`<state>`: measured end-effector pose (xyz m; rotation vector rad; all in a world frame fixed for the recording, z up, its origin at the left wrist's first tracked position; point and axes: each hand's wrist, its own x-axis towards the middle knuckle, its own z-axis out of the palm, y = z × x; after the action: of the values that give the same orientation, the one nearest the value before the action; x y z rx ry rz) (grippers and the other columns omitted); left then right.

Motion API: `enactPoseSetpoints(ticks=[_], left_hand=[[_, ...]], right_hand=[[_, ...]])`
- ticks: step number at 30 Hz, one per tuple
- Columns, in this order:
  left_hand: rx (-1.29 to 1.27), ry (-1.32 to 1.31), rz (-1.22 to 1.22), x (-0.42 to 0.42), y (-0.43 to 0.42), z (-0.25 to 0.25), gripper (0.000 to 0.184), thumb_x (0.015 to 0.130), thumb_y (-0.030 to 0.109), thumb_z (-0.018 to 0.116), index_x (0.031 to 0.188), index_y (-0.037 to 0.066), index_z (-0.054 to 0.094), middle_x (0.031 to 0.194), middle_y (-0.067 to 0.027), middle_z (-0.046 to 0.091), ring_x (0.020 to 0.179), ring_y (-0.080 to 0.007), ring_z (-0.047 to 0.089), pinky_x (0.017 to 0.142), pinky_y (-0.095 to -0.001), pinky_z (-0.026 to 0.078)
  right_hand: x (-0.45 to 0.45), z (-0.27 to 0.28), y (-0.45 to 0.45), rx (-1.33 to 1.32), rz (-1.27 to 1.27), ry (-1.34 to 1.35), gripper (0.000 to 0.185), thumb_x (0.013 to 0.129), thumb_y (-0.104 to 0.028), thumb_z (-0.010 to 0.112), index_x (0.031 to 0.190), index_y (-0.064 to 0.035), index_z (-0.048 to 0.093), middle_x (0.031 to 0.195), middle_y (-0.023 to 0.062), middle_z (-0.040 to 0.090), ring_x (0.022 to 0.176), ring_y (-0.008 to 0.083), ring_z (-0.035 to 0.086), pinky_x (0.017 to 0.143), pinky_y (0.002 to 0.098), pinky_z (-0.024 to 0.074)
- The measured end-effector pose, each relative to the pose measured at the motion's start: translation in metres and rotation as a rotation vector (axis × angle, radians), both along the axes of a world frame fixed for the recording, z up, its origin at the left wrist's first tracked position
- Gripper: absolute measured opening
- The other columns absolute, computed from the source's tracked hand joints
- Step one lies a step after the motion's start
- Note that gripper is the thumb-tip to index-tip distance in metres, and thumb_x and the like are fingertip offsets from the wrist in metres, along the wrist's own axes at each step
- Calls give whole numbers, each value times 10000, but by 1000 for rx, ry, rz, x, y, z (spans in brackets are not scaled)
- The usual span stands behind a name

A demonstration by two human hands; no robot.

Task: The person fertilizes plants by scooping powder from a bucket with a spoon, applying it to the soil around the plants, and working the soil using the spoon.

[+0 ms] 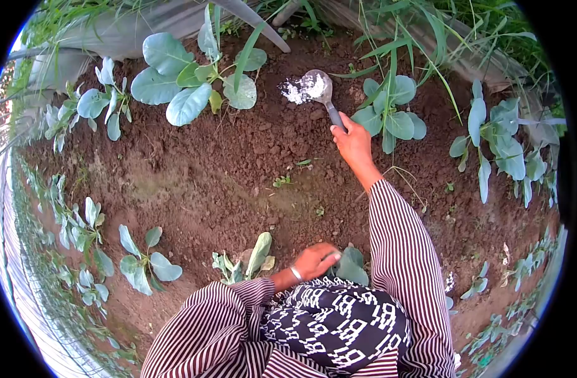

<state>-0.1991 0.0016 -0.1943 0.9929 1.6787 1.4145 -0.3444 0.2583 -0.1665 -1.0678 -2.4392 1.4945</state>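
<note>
Hands well apart: R hand (353, 146) clamped on scoop (328, 103), L hand (317, 260) nr patterned cloth (339, 321), can't tell if gripping. Scoop's over soil (232, 157) btwn L plant (189, 74) & R plant (399, 123), white powder (297, 92) in it & below. Risk: jerky tilt could dump powder in 1 lump; swinging R could snag leaves. Grass blades (434, 30) overhang R plant.

Green grass (499, 25) grows along greyish plastic sheeting (147, 28).
</note>
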Motion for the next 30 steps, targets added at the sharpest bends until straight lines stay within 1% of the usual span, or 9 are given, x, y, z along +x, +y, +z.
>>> enactPoseSetpoints(ticks=[5, 10, 11, 12, 16, 20, 26, 28, 30], left_hand=[[-52, -142, -331, 9, 0, 9, 300, 951, 287, 491, 978, 11, 605, 963, -174, 615, 883, -348, 605, 799, -399, 485], [25, -149, -242, 19, 1, -20, 313, 972, 268, 447, 908, -10, 574, 851, -188, 590, 814, -354, 592, 742, -408, 470], [20, -179, -223, 18, 2, -22, 316, 976, 263, 437, 894, -14, 566, 831, -189, 584, 803, -353, 590, 733, -408, 467], [-61, -173, -291, 13, 2, -23, 321, 975, 239, 439, 1007, -25, 618, 980, -187, 645, 900, -341, 625, 790, -382, 492], [-73, -177, -283, 11, 5, -18, 326, 976, 244, 445, 997, -32, 618, 981, -178, 653, 893, -328, 632, 801, -376, 492], [-65, -174, -290, 10, 5, -16, 321, 976, 241, 448, 1005, -31, 615, 973, -174, 653, 890, -322, 633, 805, -372, 491], [-31, -153, -269, 14, 6, -17, 311, 972, 245, 460, 990, -23, 615, 958, -175, 647, 889, -329, 628, 804, -374, 491], [-5, -146, -253, 11, 6, -11, 305, 971, 245, 463, 978, -19, 617, 956, -177, 645, 889, -334, 626, 804, -376, 492], [-4, -145, -253, 11, 7, -18, 300, 968, 245, 469, 967, -14, 620, 950, -174, 645, 888, -333, 626, 803, -376, 493]], right_hand=[[-6, 13, -10, -389, -121, 50, 489, 861, -153, 622, 1313, -5, 508, 696, 44, 582, 529, 84, 509, 486, 253, 428], [-2, 25, -17, -715, -235, 61, 509, 867, -125, 614, 1351, -44, 479, 646, 8, 523, 483, 55, 436, 395, 231, 341], [0, 28, -18, -691, -242, 60, 505, 866, -124, 615, 1347, -44, 484, 647, 8, 529, 480, 55, 440, 396, 230, 346], [1, 31, -20, -668, -249, 62, 501, 864, -122, 616, 1343, -44, 490, 649, 8, 535, 477, 56, 443, 398, 230, 352], [0, 32, -20, -431, -264, 120, 474, 859, -125, 622, 1317, -53, 524, 655, 8, 563, 471, 51, 458, 407, 224, 371], [-6, 41, -16, -467, -274, 207, 473, 854, -151, 635, 1304, -47, 536, 641, 9, 576, 482, 66, 485, 427, 219, 388], [-5, 16, -12, 641, 232, 73, 523, 852, -80, 574, 1359, -39, 451, 863, 155, 594, 691, 183, 584, 593, 339, 497], [-5, 18, -17, 499, 131, 81, 544, 849, -63, 559, 1378, -69, 431, 949, 197, 563, 723, 230, 592, 639, 384, 500], [3, 26, -17, 685, 195, 188, 547, 873, -66, 540, 1400, -123, 407, 954, 204, 525, 698, 285, 580, 621, 394, 505]])
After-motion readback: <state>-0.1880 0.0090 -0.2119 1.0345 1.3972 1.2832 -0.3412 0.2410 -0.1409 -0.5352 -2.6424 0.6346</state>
